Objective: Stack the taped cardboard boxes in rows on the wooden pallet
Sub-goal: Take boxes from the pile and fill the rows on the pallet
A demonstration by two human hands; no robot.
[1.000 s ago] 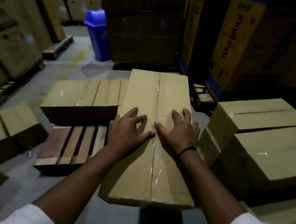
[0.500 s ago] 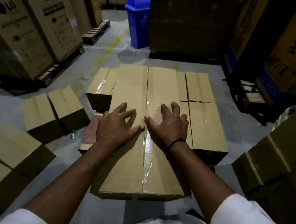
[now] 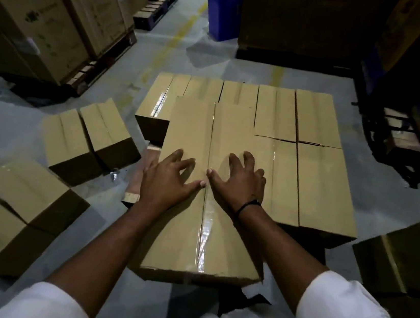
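Head view: hands (image 3: pixel 170 180) (image 3: pixel 238 186) press taped box (image 3: pixel 193 132), bare pallet (image 3: pixel 135 179) left of it.

A: Where does the view look from?
B: From the person's head, one wide-angle camera, facing forward and steeply down. It is the only view.
A: How near is it?
B: Close: both forearms run in from the bottom edge, and the left hand (image 3: pixel 168 180) and right hand (image 3: pixel 240 186) on the box (image 3: pixel 193 135) sit mid-frame.
A: And farther out?
B: The floor (image 3: pixel 8 119) and cartons (image 3: pixel 50 4) curve away toward the top and sides.
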